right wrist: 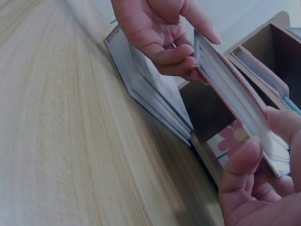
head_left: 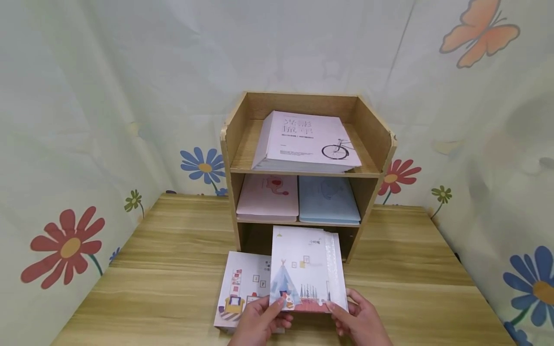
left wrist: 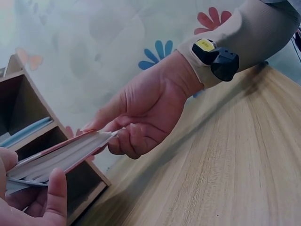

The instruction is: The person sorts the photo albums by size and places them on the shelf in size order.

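Both hands hold a small pile of notebooks [head_left: 305,274], its top cover white with a blue tent picture. My left hand [head_left: 259,319] pinches the near left corner, thumb on the cover and fingers beneath. At the near right corner my right hand [head_left: 361,319] grips in the same way. The pile's page edges [right wrist: 240,103] show between the two hands in the right wrist view. In the head view its far end overlaps the bottom compartment of a wooden shelf [head_left: 303,174]. Partly behind the left hand, another notebook stack [head_left: 242,274] with a yellow-armchair cover lies on the table.
Thick white books [head_left: 309,137] with a bicycle cover lie on the shelf's top level. Pink notebooks [head_left: 268,197] and blue notebooks [head_left: 329,197] sit side by side on the middle level. The wooden table [head_left: 433,298] meets a flower-patterned cloth wall [head_left: 143,96] around its back and sides.
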{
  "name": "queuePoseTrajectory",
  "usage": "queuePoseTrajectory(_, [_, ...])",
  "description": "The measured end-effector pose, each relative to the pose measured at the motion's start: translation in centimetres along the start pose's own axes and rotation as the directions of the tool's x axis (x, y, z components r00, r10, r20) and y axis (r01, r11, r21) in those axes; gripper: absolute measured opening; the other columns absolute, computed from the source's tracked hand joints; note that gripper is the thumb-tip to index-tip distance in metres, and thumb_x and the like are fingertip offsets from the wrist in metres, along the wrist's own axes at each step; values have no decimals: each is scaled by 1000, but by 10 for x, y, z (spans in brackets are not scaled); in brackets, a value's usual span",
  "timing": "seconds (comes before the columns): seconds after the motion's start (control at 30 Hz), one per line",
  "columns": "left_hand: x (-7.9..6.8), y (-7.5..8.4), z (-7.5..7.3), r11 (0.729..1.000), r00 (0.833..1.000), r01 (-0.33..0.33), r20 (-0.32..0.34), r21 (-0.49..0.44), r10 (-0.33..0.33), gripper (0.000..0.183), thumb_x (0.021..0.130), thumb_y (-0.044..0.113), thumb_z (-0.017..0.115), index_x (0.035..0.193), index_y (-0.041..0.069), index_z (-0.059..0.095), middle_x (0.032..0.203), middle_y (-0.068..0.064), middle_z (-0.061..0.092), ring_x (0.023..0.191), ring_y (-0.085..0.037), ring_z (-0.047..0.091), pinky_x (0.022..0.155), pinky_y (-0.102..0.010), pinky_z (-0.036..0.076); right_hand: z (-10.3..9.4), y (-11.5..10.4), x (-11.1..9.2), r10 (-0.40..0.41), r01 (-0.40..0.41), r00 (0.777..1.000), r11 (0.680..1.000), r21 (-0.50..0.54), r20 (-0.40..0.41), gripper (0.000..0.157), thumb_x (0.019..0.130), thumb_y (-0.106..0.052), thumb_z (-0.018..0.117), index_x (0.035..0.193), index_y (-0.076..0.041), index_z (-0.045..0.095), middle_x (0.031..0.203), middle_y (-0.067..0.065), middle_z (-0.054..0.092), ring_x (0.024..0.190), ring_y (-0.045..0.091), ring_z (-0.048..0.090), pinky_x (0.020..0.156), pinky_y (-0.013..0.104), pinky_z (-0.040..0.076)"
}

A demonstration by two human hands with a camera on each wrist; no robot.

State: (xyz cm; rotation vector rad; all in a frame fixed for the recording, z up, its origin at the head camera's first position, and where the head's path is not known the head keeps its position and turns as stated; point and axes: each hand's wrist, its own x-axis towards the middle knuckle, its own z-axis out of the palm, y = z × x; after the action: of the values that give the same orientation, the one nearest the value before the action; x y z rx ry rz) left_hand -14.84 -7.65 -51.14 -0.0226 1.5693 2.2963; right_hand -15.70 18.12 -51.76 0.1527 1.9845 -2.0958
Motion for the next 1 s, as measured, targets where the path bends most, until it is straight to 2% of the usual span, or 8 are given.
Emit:
queuePoseTrajectory(0.13, [1, 0, -2, 998, 1000, 4, 9, -66, -3, 40, 104, 21, 61, 127, -11, 61, 94, -5, 75, 79, -12, 73, 82, -26, 63, 4, 0, 2, 0, 0, 1000, 1000, 28, -21, 55, 91, -13, 77, 133, 8, 47, 78, 3, 64, 60, 12, 57, 55, 25, 53])
queuePoseTrajectory(0.23, [0, 1, -4, 990, 999, 18, 34, -140, -14, 35, 104, 21, 61, 125, -8, 64, 104, -6, 75, 87, -13, 73, 88, -26, 62, 5, -1, 2, 4, -4, 1000, 1000, 27, -28, 55, 91, -14, 78, 133, 7, 48, 78, 4, 65, 61, 12, 58, 55, 25, 54])
queuePoseTrajectory(0.43, [0, 4, -10, 976, 997, 53, 66, -210, -40, 28, 103, 24, 63, 117, 0, 69, 112, -6, 74, 97, -11, 72, 99, -27, 58, 7, -3, 6, 2, -3, 999, 1000, -29, -37, 59, 92, -19, 78, 138, 2, 49, 80, 5, 67, 63, 13, 60, 58, 26, 56])
queuePoseTrajectory(0.57, [3, 4, -13, 973, 997, 71, 45, -218, -63, 30, 103, 25, 63, 115, -1, 69, 111, -7, 73, 98, -12, 72, 99, -26, 57, 8, -4, 10, -4, 3, 1000, 999, -52, -23, 59, 93, -21, 77, 138, 2, 49, 82, 6, 68, 64, 14, 60, 58, 27, 57])
queuePoseTrajectory(0.7, [5, 4, -15, 978, 997, 74, 21, -195, -71, 32, 104, 25, 61, 117, -3, 66, 109, -8, 74, 97, -13, 73, 98, -27, 58, 9, -3, 14, 9, -9, 1000, 1000, -26, 2, 57, 94, -19, 76, 137, 4, 48, 81, 4, 67, 65, 13, 59, 58, 26, 56])
queuePoseTrajectory(1.0, [8, 10, -19, 985, 998, 56, -1, -162, -57, 30, 105, 31, 60, 111, 3, 69, 96, -4, 75, 89, -12, 72, 91, -25, 60, 14, -3, 28, 1, -3, 999, 1000, 22, 53, 55, 96, -19, 74, 136, 7, 45, 79, 2, 65, 65, 12, 57, 57, 25, 54])
